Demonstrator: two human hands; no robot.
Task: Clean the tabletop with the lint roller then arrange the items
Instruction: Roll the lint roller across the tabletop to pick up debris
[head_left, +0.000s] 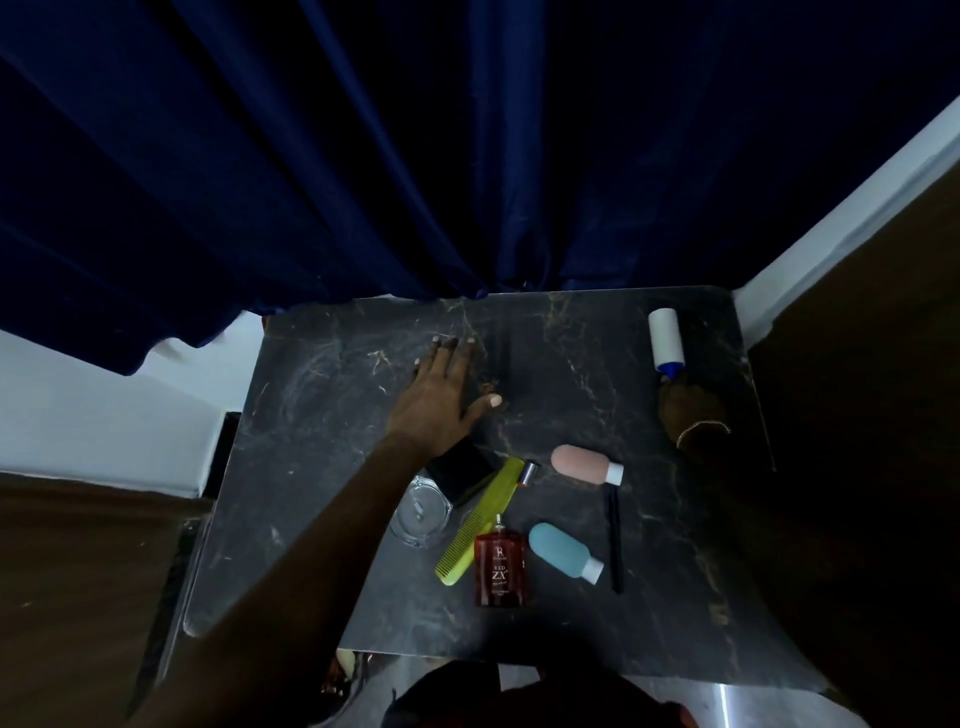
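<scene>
The right hand (693, 410) has its grip wrapped round the handle of the one lint roller (665, 339) at the far right of the dark surface (322, 415), the left hand (441, 389) lies spread flat at centre, and nearer lie two squeeze bottles (586, 461), one comb (480, 519), one perfume bottle (500, 569) and an empty glass dish (422, 514), half hidden by the forearm.

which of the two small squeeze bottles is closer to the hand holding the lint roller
The pink bottle. It lies farther up the table, nearer the right hand on the lint roller; the blue bottle sits lower, beside the red perfume bottle.
</scene>
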